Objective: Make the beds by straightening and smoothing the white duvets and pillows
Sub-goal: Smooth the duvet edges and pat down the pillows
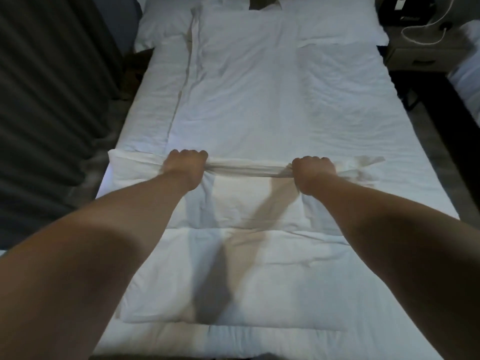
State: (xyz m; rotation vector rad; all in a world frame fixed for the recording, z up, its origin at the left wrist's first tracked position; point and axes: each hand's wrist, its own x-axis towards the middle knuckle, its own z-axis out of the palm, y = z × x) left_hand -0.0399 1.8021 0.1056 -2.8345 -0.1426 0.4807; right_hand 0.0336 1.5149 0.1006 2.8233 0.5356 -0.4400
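White bed [259, 100], left hand [185, 166] and right hand [313, 174], fingers clenched on duvet [246, 255] edge

No text, label, brand or number can be read anywhere in view.

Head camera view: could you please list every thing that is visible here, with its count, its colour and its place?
duvet: one, white, folded over the near half of the bed
sheet: one, white, wrinkled, far half of the bed
pillows: two, white, at the head of the bed
curtain: one, dark grey, along the left side
bedside table: one, brownish, top right
cable: one, white, on the bedside table
second bed: one, white bedding, right edge, mostly cut off
left hand: one, fingers curled round the duvet's bunched far edge
right hand: one, grips the same edge
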